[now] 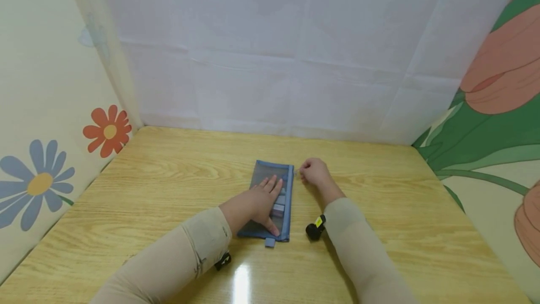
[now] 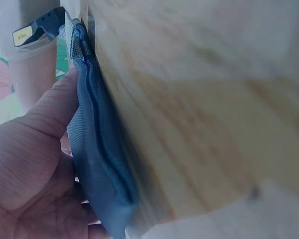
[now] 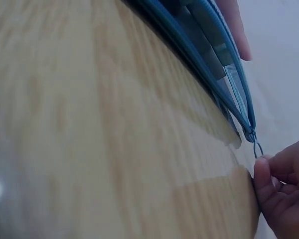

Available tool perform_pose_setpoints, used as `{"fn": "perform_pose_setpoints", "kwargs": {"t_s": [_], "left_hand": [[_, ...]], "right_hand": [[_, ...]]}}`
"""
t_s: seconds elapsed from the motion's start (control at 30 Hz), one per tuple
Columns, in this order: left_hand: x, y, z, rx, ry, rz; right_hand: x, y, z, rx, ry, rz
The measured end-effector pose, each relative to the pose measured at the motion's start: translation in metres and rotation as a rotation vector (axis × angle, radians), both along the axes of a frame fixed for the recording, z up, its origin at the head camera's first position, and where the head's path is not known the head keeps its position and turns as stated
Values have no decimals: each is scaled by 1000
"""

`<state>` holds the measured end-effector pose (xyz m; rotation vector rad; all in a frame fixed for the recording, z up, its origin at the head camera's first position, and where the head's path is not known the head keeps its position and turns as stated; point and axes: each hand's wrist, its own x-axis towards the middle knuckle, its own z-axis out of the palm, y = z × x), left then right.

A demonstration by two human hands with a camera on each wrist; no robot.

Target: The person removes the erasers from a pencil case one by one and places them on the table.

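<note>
A blue zippered mesh pouch (image 1: 263, 170) lies flat on the table, its long zipper edge on the right. My left hand (image 1: 262, 202) rests on the pouch with its fingers spread, pressing on the mesh. At the far right corner, my right hand (image 1: 314, 171) pinches the looped zipper pull (image 3: 258, 148) between thumb and index finger. In the right wrist view the zipper gapes, and several block-like items (image 3: 207, 52) show inside; their kind cannot be told. A small blue fabric tab (image 1: 270, 242) sticks out from the near end.
The wooden table (image 1: 177, 168) meets a white cloth backdrop (image 1: 253, 60) at its far edge. Walls painted with flowers (image 1: 40, 184) stand on both sides. Black wrist cameras (image 1: 314, 230) hang at both forearms, close to the tabletop.
</note>
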<state>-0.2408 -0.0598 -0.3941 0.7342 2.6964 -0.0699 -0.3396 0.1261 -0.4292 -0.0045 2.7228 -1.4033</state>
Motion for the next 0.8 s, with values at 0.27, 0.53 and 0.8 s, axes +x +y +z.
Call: {"fn": "perform_pose_setpoints", "kwargs": {"t_s": [0.27,0.53,0.8], "left_hand": [[2,2,3,-7,-13,10],[3,1,4,-3,-17,7],[3,2,5,3,-20,7]], "right_hand": [[-4,0,2,-9,-4,4],[-8,-1,1,2,-7,-15],[-19,-1,-3,2,-6,-51]]}}
